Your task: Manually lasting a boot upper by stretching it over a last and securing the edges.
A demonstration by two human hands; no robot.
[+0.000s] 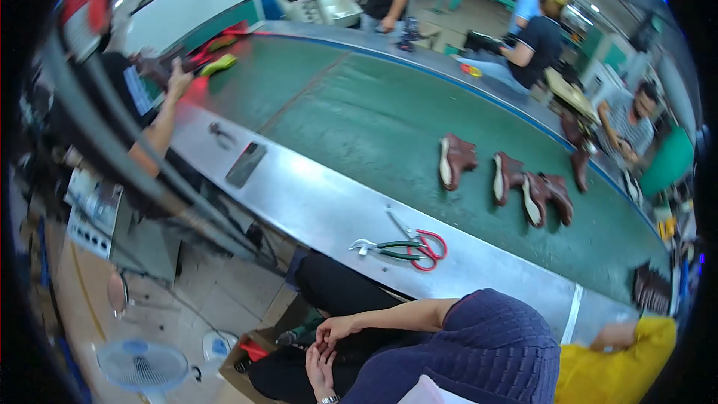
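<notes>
My right hand [336, 328] and my left hand [320, 366] meet above my dark trousers. The right fingers are bent and closed near the left fingertips; whether something small is between them cannot be made out. On the left hand the fingers lie stretched out, with a watch [329, 399] at the wrist. Beyond my hands, on the metal bench edge [307, 206], lie cutting pliers [389, 248] with dark green handles. Partly under them are scissors [429, 249] with red handles. Neither tool is touched.
Several brown boots [458, 161] stand on the green conveyor belt [359, 120]. Farther left are small pliers [220, 134] and a dark flat rectangular object [246, 164]. A cardboard box [232, 374] and a fan [142, 365] stand lower left. Other people work around the belt.
</notes>
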